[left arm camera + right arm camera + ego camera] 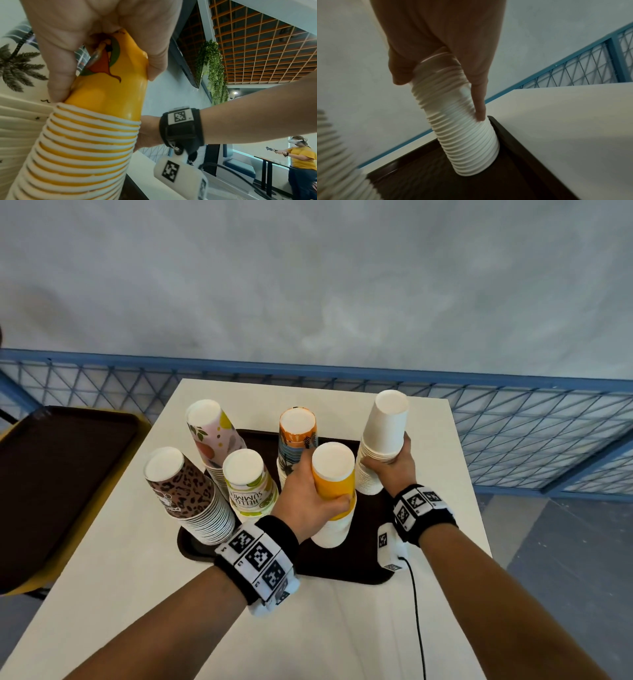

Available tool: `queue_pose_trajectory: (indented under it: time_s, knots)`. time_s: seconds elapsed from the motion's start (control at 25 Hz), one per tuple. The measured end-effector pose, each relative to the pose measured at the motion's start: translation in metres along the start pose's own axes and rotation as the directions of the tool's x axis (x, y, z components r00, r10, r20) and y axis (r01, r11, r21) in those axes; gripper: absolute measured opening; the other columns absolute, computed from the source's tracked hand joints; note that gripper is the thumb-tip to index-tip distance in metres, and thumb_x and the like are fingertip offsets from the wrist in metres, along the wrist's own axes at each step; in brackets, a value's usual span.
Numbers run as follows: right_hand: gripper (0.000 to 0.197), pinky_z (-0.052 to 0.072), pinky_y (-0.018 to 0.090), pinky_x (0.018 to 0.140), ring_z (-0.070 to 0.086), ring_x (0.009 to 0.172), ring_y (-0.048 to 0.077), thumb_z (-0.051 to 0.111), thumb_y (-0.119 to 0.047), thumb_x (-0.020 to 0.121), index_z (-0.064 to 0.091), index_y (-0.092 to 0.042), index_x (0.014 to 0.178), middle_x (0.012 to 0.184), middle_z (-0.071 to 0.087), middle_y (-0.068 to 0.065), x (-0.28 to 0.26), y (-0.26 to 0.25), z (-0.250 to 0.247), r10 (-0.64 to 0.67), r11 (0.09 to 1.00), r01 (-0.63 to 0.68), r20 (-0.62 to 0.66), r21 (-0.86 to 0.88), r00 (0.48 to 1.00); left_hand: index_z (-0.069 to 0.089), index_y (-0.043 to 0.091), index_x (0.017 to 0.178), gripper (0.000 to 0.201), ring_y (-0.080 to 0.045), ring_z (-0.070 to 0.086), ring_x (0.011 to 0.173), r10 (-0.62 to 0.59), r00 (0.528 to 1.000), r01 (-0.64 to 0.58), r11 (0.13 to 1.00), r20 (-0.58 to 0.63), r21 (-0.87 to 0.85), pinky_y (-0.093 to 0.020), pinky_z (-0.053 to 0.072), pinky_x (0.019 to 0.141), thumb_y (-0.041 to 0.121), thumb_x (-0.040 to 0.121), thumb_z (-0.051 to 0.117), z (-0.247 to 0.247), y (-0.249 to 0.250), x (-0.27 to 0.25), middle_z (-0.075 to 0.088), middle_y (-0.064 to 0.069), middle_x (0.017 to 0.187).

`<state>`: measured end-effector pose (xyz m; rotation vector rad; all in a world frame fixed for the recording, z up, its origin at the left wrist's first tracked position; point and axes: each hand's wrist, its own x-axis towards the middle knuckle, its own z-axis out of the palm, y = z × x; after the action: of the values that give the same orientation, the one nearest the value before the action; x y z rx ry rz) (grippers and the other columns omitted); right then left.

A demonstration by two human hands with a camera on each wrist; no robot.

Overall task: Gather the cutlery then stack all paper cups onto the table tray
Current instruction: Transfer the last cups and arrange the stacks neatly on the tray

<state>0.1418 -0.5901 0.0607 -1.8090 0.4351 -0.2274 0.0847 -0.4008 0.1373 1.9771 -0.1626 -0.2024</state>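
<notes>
A dark brown tray (363,556) lies on the white table (342,628). Several stacks of upturned paper cups stand on it. My left hand (308,494) grips the yellow stack (334,474) near its top; the left wrist view shows fingers (58,75) curled round the yellow cup (111,86). My right hand (397,460) grips the plain white stack (385,433) at the tray's back right corner; in the right wrist view the white stack (464,135) stands on the tray (436,175). No cutlery is in view.
Other stacks on the tray: leopard print (185,491), a "Hello Summer" lime one (248,484), floral (212,433) and orange palm (296,436). A second brown tray (58,474) sits on a yellow seat at left. A blue mesh railing (513,433) runs behind the table.
</notes>
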Motion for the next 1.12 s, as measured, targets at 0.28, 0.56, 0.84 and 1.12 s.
queue_pose_trajectory:
  time_s: [0.28,0.56,0.84,1.12]
  knots:
    - [0.09,0.04,0.031,0.095,0.051,0.121,0.028,0.08,-0.005,0.066,0.03,-0.015,0.14,0.134,0.052,0.011,0.044,0.001,0.007,-0.026,0.999,0.027,0.016,-0.023,1.0,0.035,0.027,0.127,0.076,-0.012,0.05,0.111,-0.013,1.0,0.013,1.0,0.015,0.006,-0.027,0.043,0.094,0.02,0.066,0.078,-0.001,-0.007,0.004,0.052,0.003,0.121]
    - [0.093,0.04,0.042,0.105,0.048,0.125,0.028,0.078,-0.008,0.069,0.023,-0.021,0.144,0.139,0.048,0.009,0.042,0.01,0.003,0.001,0.999,0.002,0.064,-0.049,0.998,0.035,0.026,0.128,0.077,-0.014,0.05,0.113,-0.009,1.0,0.009,1.0,0.022,0.012,-0.031,0.045,0.096,0.02,0.066,0.078,-0.002,-0.008,0.004,0.052,0.002,0.122]
    - [0.053,0.042,0.017,0.073,0.055,0.101,0.02,0.055,0.008,0.078,0.047,-0.01,0.127,0.124,0.057,0.012,-0.05,0.026,-0.003,0.194,0.968,-0.135,0.289,-0.21,0.938,0.036,0.019,0.131,0.074,-0.006,0.044,0.106,-0.003,1.0,0.003,1.0,-0.011,0.007,-0.021,0.035,0.09,0.014,0.069,0.077,0.002,0.002,-0.001,0.047,0.012,0.113]
    - [0.089,0.043,-0.003,0.065,0.052,0.085,-0.017,0.079,0.008,0.064,0.031,-0.015,0.136,0.102,0.049,-0.024,-0.11,-0.008,0.008,0.029,0.998,-0.047,0.324,0.049,0.945,0.032,0.016,0.137,0.076,-0.012,0.044,0.121,0.043,0.997,-0.048,0.995,0.063,0.086,-0.018,0.029,0.098,0.017,0.073,0.074,0.019,0.014,-0.014,0.049,0.001,0.13]
